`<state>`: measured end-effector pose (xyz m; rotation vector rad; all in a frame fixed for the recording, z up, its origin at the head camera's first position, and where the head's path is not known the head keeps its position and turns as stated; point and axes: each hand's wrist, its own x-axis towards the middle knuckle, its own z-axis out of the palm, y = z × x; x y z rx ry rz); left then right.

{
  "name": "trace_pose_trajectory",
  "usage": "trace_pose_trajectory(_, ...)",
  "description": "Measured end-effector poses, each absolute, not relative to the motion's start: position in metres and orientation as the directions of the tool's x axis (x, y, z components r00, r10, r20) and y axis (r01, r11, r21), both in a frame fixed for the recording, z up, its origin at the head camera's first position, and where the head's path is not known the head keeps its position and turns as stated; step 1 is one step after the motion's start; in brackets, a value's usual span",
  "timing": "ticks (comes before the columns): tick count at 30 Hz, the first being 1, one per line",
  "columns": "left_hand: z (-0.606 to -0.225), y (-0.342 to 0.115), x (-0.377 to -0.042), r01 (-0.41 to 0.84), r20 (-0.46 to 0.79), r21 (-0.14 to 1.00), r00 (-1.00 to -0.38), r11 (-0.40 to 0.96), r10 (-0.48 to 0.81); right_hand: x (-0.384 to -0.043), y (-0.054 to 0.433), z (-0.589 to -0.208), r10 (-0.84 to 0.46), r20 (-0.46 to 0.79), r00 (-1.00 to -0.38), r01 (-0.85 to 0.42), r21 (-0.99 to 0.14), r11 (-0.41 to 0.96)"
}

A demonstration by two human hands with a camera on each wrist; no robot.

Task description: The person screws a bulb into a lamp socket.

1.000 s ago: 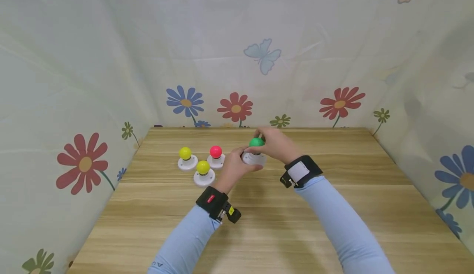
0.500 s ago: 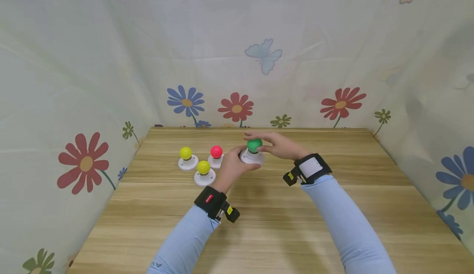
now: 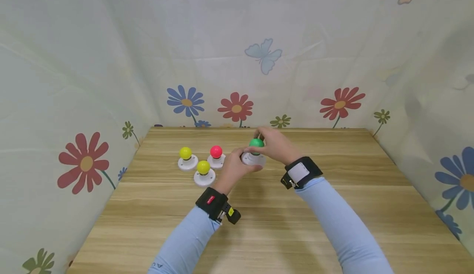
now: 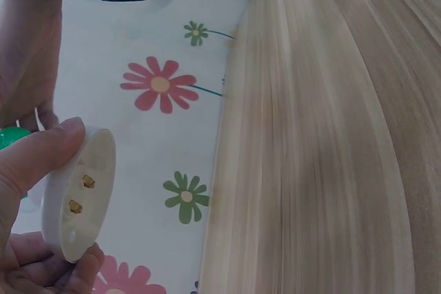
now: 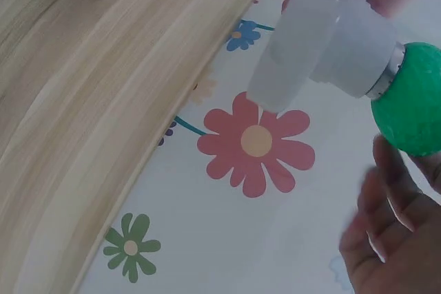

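Observation:
My left hand (image 3: 234, 171) grips a round white lamp holder (image 3: 258, 161) by its rim, raised off the table. Its hollow underside, with two small brass-coloured parts, faces the left wrist camera. A green light bulb (image 3: 256, 143) sits in the socket, and a metal collar shows between bulb and holder in the right wrist view. Around the bulb curl the thumb and fingers of my right hand (image 3: 279, 146), pinching it. From the right wrist, the green bulb (image 5: 412, 105) partly leaves the frame, and the fingertips there are slightly blurred.
Left of my hands, a yellow bulb (image 3: 185, 153), a red bulb (image 3: 216, 152) and a nearer yellow bulb (image 3: 203, 167) stand upright in white holders on the wooden table (image 3: 333, 224). A flower-printed cloth (image 3: 296, 76) rises behind the table and at both sides.
Half a second ago my right hand was turned outward with looser fingers at the green bulb; now it has turned back and curls round it. The left hand keeps its grip, barely moving.

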<state>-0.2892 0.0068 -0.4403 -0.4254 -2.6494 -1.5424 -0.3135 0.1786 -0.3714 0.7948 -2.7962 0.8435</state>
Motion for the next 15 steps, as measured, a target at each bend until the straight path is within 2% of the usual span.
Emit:
trace_pose_trajectory(4,-0.441,0.006,-0.291,0.299,0.222,0.826,-0.952,0.477,0.212,-0.314,0.187,-0.372,-0.600,0.224,-0.768,-0.601,-0.576,0.554)
trace_pose_trajectory(8,-0.440,0.005,-0.292,0.302,0.227,0.820,-0.952,0.487,0.207,-0.315,0.195,-0.370,-0.704,0.200,-0.682,-0.627,-0.656,0.421)
trace_pose_trajectory(11,-0.440,0.004,-0.291,0.289,0.213,0.825,-0.955,0.485,0.207,-0.315,0.196,-0.369,-0.697,0.205,-0.687,-0.622,-0.662,0.418)
trace_pose_trajectory(15,-0.440,0.004,-0.291,0.281,0.197,0.830,-0.956,0.483,0.217,-0.315,0.190,-0.369,-0.619,0.229,-0.751,-0.596,-0.637,0.488)
